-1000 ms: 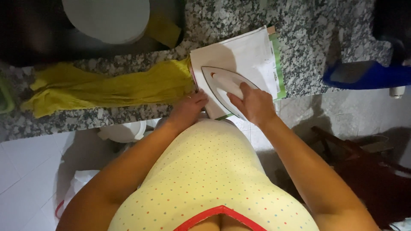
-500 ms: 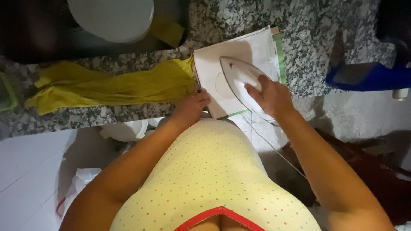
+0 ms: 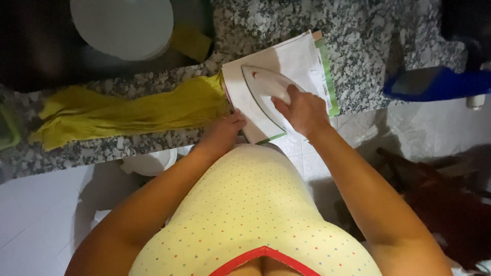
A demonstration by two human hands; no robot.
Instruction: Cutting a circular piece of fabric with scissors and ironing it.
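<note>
- The right hand (image 3: 300, 108) is closed around the handle of a white iron (image 3: 266, 89), which rests flat on a white cloth (image 3: 302, 61).
- The cloth lies on a folded pad with a green edge (image 3: 328, 82), on the speckled granite counter (image 3: 358, 36).
- The left hand (image 3: 225, 130) lies fairly flat, fingers pressing the cloth's near left corner at the counter edge; it grips nothing.
- A yellow cloth (image 3: 133, 110) stretches along the counter to the left, its end touching the pad.
- A round white lid (image 3: 123, 25) sits in the dark sink behind.
- A blue object (image 3: 434, 84) lies at the right.
</note>
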